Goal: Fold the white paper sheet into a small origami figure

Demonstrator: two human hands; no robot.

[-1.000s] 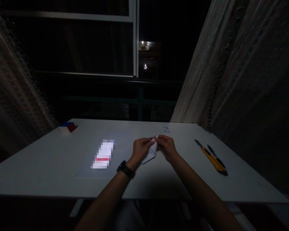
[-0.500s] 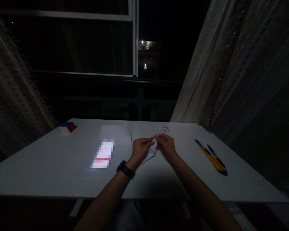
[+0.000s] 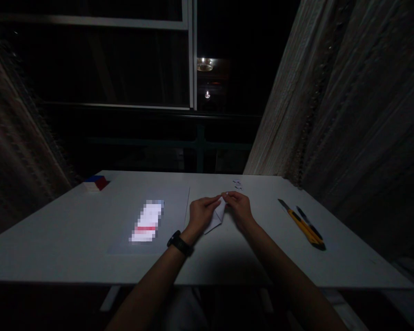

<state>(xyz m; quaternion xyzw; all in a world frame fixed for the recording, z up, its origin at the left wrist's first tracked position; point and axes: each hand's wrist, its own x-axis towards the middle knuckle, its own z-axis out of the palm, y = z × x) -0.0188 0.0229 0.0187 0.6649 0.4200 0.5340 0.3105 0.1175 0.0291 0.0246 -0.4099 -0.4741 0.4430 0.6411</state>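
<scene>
A small folded sheet of white paper [image 3: 218, 217] is pinched between my two hands over the middle of the table. My left hand [image 3: 203, 212] grips its left side and upper corner, with thumb and fingers pressed together. At the top tip, my right hand [image 3: 239, 205] pinches the paper, its fingertips close against those of the left. The fingers cover part of the upper folds. A dark watch [image 3: 180, 242] is on my left wrist.
Left of my hands a lit phone [image 3: 147, 221], its screen blurred, lies on white paper sheets [image 3: 175, 202]. A yellow utility knife [image 3: 305, 230] and a pen [image 3: 308, 220] lie to the right on the white table [image 3: 72, 239]. A colored cube [image 3: 95, 183] sits at the back left.
The far edge of the sheet beneath the phone, raised before, now lies flat. Both hands keep their pinch on the folded paper, almost unmoved.
</scene>
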